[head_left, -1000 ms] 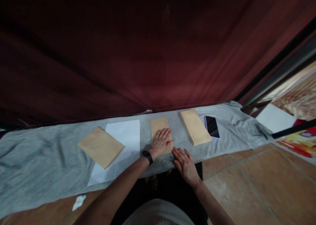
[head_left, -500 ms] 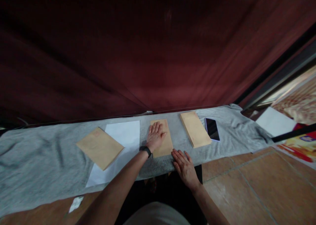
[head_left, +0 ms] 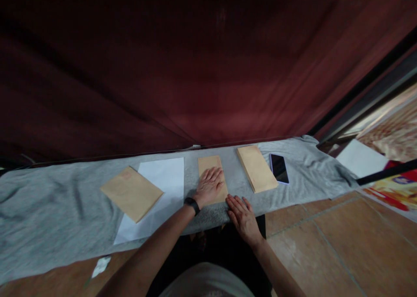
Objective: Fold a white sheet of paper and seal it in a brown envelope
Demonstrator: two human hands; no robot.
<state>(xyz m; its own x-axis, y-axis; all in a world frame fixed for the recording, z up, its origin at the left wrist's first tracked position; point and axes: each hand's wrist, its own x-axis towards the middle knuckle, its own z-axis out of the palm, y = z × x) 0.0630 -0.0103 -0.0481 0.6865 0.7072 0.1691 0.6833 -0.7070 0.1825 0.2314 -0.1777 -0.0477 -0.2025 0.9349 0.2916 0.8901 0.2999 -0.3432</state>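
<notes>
Head view: our hands lie a little apart, fingers extended, clamped on nothing. Flat beneath our left hand [head_left: 210, 186] is a brown envelope [head_left: 208, 162], its middle hidden by that hand; our right hand [head_left: 244, 221] lies at its near right corner. We cannot tell what is inside. Beyond our right hand sits an envelope stack [head_left: 257, 168], with a phone [head_left: 279, 168] just beside it. Left of our left hand, another envelope [head_left: 132, 195] partly covers a white sheet [head_left: 167, 179] on grey cloth [head_left: 78, 210].

Indoor place, exact sort unclear: tiled floor [head_left: 325, 253], dark-red backdrop [head_left: 208, 71], grey cloth-covered surface [head_left: 65, 210].
</notes>
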